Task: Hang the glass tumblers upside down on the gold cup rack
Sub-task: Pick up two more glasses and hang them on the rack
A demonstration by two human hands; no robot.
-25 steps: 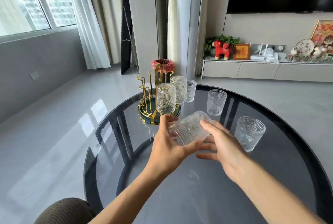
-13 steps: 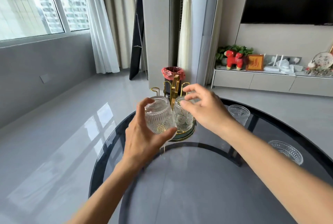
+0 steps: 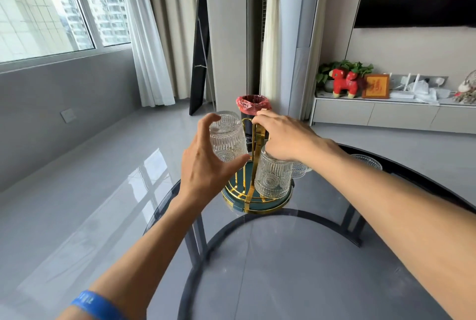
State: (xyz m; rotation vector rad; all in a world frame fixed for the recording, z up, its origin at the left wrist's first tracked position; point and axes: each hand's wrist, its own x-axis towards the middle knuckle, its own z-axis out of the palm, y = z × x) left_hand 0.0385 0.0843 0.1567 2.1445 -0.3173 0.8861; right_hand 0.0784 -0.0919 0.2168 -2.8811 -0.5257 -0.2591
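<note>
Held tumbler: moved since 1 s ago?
Yes. The held tumbler in the left hand went from lying sideways over the table to upside down, at the gold rack's left side.

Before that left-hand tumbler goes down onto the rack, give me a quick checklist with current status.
1. Grip on the raised tumbler: left hand wraps it with thumb and fingers, ok.
2. Tumbler orientation: base up, mouth down, slightly tilted, ok.
3. Free prong lined up under it: hidden behind the hand and glass, cannot tell.
4. Gold cup rack steadied: right hand is at its top handle, ok.
5. Clearance from the hung tumbler: a gap shows between the two glasses, ok.
6. Rack seated on the glass table: base looks flat and inside the edge, ok.
</note>
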